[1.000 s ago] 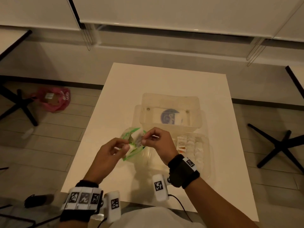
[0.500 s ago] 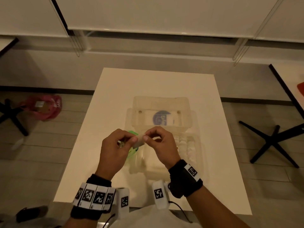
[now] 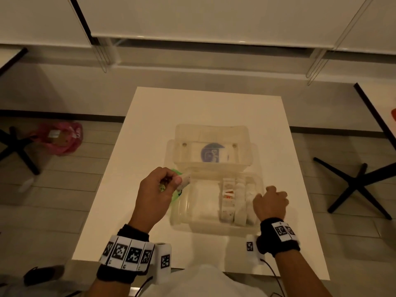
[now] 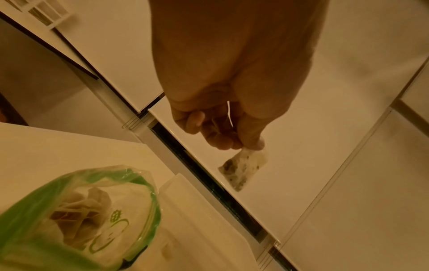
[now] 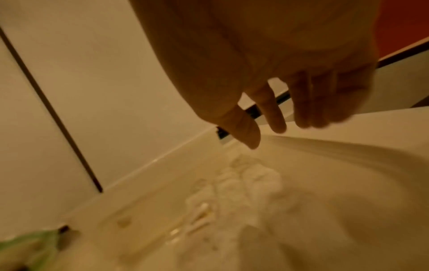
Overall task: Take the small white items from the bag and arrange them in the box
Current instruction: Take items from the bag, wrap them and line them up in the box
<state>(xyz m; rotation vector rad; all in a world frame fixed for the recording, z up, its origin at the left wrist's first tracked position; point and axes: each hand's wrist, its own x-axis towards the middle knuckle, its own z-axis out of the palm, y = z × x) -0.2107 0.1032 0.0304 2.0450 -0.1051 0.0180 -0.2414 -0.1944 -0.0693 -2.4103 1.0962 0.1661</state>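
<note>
Left hand [image 3: 154, 194] sits left of centre in the head view, its fingers curled and pinching one small white item [image 3: 186, 181] at the near-left corner of the clear box [image 3: 211, 225]. I see a sliver of the green-edged bag [image 3: 177, 195] peeking out just right of that hand, against the box wall. Over at the right side of the box my right hand [image 3: 270, 203] hovers with its fingers bent downward; from this view I cannot tell whether it grips anything. Rows of white items [image 3: 239, 199] stand packed in the right half of the box, just left of that hand. The box lid [image 3: 211, 146] stands open behind, on the white table [image 3: 150, 125]. A pink bag [image 3: 59, 138] lies on the floor at the left edge of the frame.

From the left wrist view, the thumb and fingertips [image 4: 253, 141] clamp the top corner of a speckled white sachet [image 4: 243, 168], which hangs free below them. At lower left the bag [image 4: 76, 216] lies open with more sachets inside.

From the right wrist view, which is blurred, the right hand [image 5: 267, 88] has its fingers [image 5: 274, 117] apart and hanging loosely, holding nothing, above the white items [image 5: 246, 185] in the box. A green scrap of the bag [image 5: 30, 245] shows at lower left.
</note>
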